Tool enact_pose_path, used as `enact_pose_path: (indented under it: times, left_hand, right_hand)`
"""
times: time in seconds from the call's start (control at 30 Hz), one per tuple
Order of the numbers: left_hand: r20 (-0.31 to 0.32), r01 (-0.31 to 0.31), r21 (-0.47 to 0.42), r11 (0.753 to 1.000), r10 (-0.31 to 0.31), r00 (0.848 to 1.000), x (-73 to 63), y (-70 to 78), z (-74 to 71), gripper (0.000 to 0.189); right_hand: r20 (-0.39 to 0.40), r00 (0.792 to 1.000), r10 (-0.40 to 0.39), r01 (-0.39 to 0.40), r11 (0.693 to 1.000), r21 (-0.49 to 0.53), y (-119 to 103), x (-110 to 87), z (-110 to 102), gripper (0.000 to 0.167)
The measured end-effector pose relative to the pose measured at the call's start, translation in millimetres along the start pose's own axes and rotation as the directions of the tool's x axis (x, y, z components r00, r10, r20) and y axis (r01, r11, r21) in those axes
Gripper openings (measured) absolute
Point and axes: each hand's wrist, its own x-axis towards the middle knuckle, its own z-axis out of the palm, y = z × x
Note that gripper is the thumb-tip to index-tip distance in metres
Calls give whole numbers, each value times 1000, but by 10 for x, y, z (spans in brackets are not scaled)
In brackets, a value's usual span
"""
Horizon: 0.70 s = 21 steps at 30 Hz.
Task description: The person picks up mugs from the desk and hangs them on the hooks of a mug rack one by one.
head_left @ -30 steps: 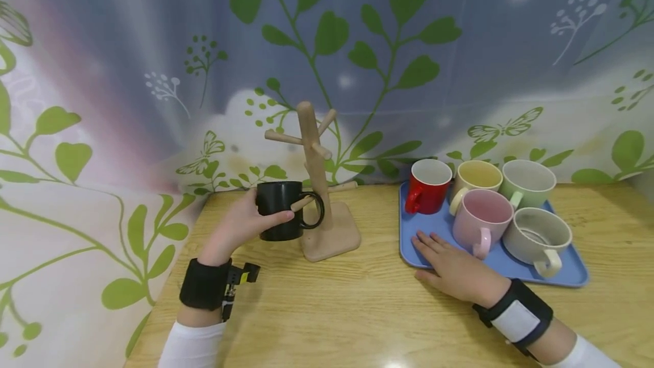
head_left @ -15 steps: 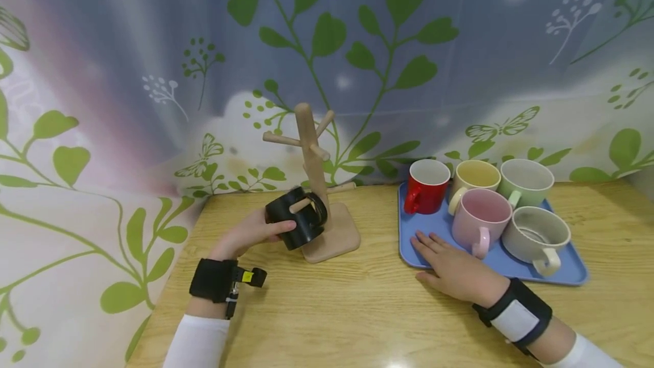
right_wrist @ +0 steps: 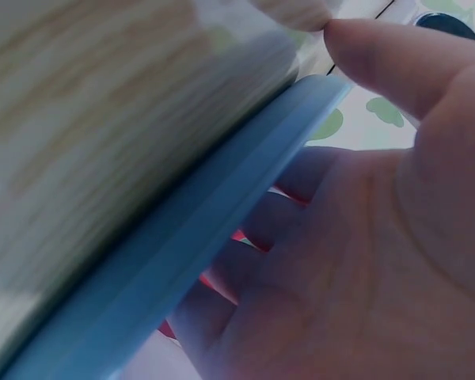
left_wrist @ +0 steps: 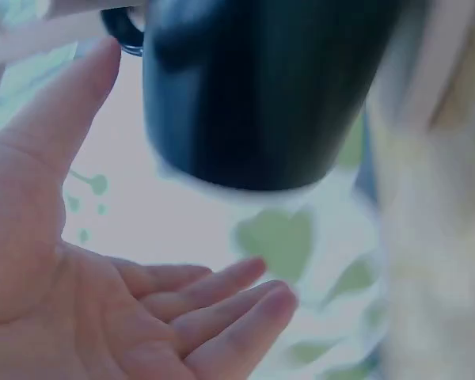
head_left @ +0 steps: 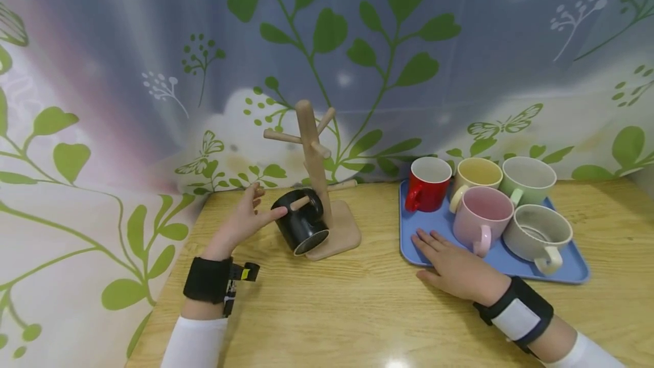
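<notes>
Black mug [head_left: 298, 229]: tilted, wooden peg [head_left: 300, 203] through its handle, near back left corner of counter [head_left: 327, 311]
Left hand [head_left: 242, 217]: released, thumb beside the mug
Right hand [head_left: 457, 266]: unclenched, straight fingers on blue tray [head_left: 424, 223]

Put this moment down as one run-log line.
left hand: beside black mug, not gripping | black mug: tilted, handle around peg of wooden rack | right hand: resting on blue tray

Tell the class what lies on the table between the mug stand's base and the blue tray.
In the head view, only bare wooden tabletop lies between the mug stand's base and the blue tray.
</notes>
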Motion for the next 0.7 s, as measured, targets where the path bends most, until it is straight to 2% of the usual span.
enact_pose_path:
  times: [0.07, 0.13, 0.2, 0.27, 0.33, 0.47, 0.63, 0.7]
  left_hand:
    - [-94, -34, 103, 994, 44, 995, -86, 129, -4, 95]
    - [-177, -70, 195, 978, 105, 979, -181, 263, 16, 87]
    - [-212, -131, 228, 965, 181, 961, -260, 387, 54, 80]
    - [-200, -205, 237, 950, 254, 946, -316, 487, 115, 78]
    - [-162, -284, 233, 930, 325, 932, -330, 552, 190, 76]
    - [-77, -407, 210, 889, 430, 900, -269, 582, 337, 68]
    - [-70, -453, 265, 851, 486, 871, -185, 568, 432, 61]
    - [-68, -444, 260, 858, 475, 877, -170, 576, 446, 61]
  right_hand:
    - [0, 1000, -1, 1, 1000, -5, -5, -1, 1, 68]
    - [-5, 1000, -5, 5, 1000, -10, -11, -4, 0, 68]
    - [-14, 1000, -12, 12, 1000, -17, -21, -6, -1, 67]
    - [-28, 999, -22, 22, 1000, -21, -30, -13, -4, 67]
    - [-33, 999, -24, 24, 999, -21, -38, -17, -1, 66]
    - [-20, 1000, -17, 17, 1000, -19, -49, -13, 11, 66]
    - [-12, 1000, -16, 15, 1000, -14, -34, -7, 10, 67]
    - [-23, 1000, -21, 21, 1000, -16, -23, -9, 1, 67]
